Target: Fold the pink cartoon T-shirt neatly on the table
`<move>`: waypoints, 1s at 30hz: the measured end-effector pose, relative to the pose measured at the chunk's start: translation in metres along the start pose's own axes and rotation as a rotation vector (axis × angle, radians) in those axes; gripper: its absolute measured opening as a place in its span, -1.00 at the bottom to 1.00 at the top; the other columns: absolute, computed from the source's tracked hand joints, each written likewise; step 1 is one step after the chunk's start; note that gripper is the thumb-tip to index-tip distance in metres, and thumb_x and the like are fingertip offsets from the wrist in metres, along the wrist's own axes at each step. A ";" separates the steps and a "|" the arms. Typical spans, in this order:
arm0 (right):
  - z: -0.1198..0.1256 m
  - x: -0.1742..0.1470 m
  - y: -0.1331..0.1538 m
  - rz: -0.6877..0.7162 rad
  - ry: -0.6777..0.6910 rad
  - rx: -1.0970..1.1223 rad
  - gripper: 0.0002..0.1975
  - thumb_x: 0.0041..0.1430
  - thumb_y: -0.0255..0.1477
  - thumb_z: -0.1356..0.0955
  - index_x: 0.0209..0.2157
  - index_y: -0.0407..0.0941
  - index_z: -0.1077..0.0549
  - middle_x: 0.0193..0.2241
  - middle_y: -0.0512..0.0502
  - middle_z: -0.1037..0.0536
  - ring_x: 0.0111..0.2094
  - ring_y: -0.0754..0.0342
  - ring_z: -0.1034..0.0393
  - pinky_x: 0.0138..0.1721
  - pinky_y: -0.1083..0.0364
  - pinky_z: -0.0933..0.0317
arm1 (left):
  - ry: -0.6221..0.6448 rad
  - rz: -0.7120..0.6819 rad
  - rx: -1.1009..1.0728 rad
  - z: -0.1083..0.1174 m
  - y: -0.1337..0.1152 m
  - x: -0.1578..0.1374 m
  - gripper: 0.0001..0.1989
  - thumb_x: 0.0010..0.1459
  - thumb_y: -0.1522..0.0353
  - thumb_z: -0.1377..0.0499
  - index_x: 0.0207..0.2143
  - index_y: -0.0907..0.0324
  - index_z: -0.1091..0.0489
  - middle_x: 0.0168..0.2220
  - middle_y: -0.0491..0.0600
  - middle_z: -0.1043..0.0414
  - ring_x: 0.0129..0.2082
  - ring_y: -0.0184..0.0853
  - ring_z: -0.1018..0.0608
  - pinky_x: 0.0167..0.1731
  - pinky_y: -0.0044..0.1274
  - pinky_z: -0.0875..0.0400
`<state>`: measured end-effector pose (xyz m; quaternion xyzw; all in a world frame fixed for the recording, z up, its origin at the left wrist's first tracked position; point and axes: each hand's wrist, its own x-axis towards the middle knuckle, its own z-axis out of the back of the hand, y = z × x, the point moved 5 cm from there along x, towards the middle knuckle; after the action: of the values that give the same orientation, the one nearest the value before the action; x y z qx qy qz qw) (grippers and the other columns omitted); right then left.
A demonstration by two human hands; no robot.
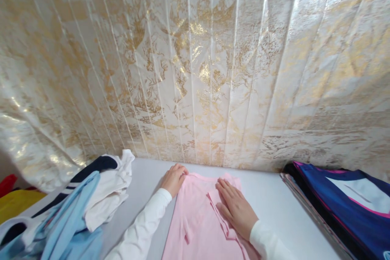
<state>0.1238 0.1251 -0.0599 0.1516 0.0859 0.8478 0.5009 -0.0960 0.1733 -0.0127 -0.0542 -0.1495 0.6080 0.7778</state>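
A pink shirt (196, 215) lies in front of me on the white tabletop, its right side folded inward so that a sleeve rests on the body. At its far left corner, my left hand (174, 179) has its fingers closed on the fabric edge; the fingertips are partly hidden. My right hand (236, 207) lies flat over the folded sleeve on the right, fingers stretched out and holding nothing. The shirt's near end runs out of the picture.
Left of me is a loose heap of clothes with a light blue garment (71, 219) and a white garment (106, 199). A yellow cloth (20, 202) sits farther left. Folded clothes with a navy shirt (332, 195) on top are stacked right. Behind hangs a shiny gold-patterned sheet (210, 89).
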 end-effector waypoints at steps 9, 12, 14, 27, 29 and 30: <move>-0.001 -0.001 0.002 0.020 0.020 -0.024 -0.40 0.26 -0.10 -0.13 0.25 -0.05 -0.06 0.28 -0.11 0.05 0.29 -0.09 0.19 0.22 -0.16 0.12 | 0.064 0.188 0.071 -0.020 -0.002 0.030 -0.77 0.26 0.29 -0.11 -0.09 0.21 -0.35 -0.07 0.03 -0.36 -0.13 -0.25 -0.46 -0.14 -0.32 -0.39; -0.002 -0.001 0.001 0.029 0.002 -0.017 -0.42 0.26 -0.12 -0.16 0.25 -0.02 -0.07 0.28 -0.11 0.02 0.29 -0.10 0.18 0.21 -0.16 0.12 | 0.063 0.221 0.086 -0.021 -0.002 0.029 -0.77 0.26 0.29 -0.11 -0.08 0.21 -0.34 -0.07 0.03 -0.36 -0.14 -0.26 -0.46 -0.14 -0.32 -0.39; -0.001 -0.001 0.002 0.023 0.002 -0.017 -0.42 0.25 -0.11 -0.16 0.24 -0.04 -0.09 0.28 -0.13 0.01 0.29 -0.11 0.18 0.21 -0.16 0.12 | 0.058 0.226 0.087 -0.021 -0.001 0.028 -0.77 0.26 0.28 -0.11 -0.09 0.21 -0.35 -0.08 0.02 -0.36 -0.15 -0.26 -0.47 -0.14 -0.32 -0.39; 0.006 -0.003 0.006 0.059 -0.023 0.039 -0.42 0.29 -0.18 -0.11 0.26 -0.12 -0.03 0.29 -0.16 0.03 0.30 -0.01 0.22 0.22 -0.12 0.11 | 0.052 -0.033 0.078 0.004 -0.036 -0.058 -0.54 0.15 0.63 0.09 0.07 0.18 -0.26 0.10 0.01 -0.27 0.07 -0.33 -0.33 0.01 -0.51 -0.18; 0.009 -0.007 0.011 0.094 -0.046 0.035 -0.44 0.30 -0.20 -0.10 0.26 -0.13 -0.03 0.28 -0.17 0.03 0.30 -0.02 0.21 0.22 -0.12 0.10 | 0.075 -0.084 0.073 -0.004 -0.042 -0.082 -0.57 0.23 0.52 0.06 0.14 0.21 -0.18 0.19 0.03 -0.17 0.18 -0.30 -0.22 0.10 -0.47 -0.10; 0.010 -0.010 0.014 0.106 -0.058 0.026 -0.45 0.30 -0.22 -0.10 0.26 -0.13 -0.04 0.28 -0.17 0.02 0.29 -0.02 0.20 0.22 -0.12 0.09 | 0.084 -0.115 0.067 -0.010 -0.044 -0.092 -0.57 0.27 0.43 0.06 0.19 0.23 -0.12 0.23 0.05 -0.10 0.22 -0.28 -0.15 0.14 -0.44 -0.06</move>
<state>0.1202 0.1097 -0.0485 0.1870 0.0743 0.8672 0.4556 -0.0719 0.0751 -0.0261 -0.0450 -0.0990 0.5643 0.8183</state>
